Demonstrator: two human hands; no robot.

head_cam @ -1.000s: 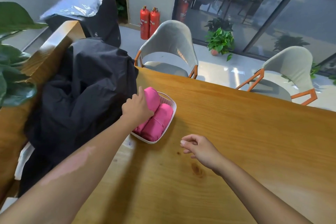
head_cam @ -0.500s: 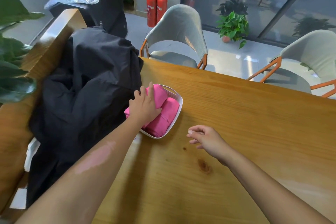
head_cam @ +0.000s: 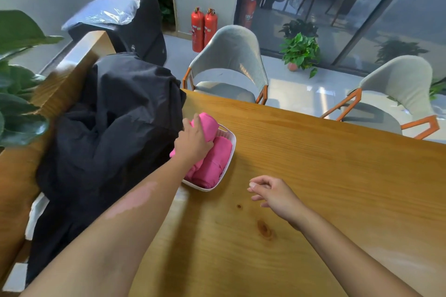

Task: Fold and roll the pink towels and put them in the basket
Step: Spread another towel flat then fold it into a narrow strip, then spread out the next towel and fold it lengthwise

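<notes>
A small white basket (head_cam: 228,157) stands on the wooden table (head_cam: 313,176) and holds two rolled pink towels side by side. My left hand (head_cam: 193,142) lies on top of the left roll (head_cam: 208,125), fingers wrapped around it, hiding its middle. The right roll (head_cam: 213,164) rests in the basket untouched. My right hand (head_cam: 275,194) hovers just above the table to the right of the basket, fingers loosely curled and holding nothing.
A black garment (head_cam: 108,128) is heaped at the table's left end, touching the basket's left side. Two grey chairs (head_cam: 231,67) (head_cam: 395,96) stand behind the table's far edge. Leaves of a plant (head_cam: 17,94) reach in at the left.
My left hand has slid further over the left roll and closed on it. The right hand stays beside the basket, fingers slightly more apart. The camera view has shifted.
</notes>
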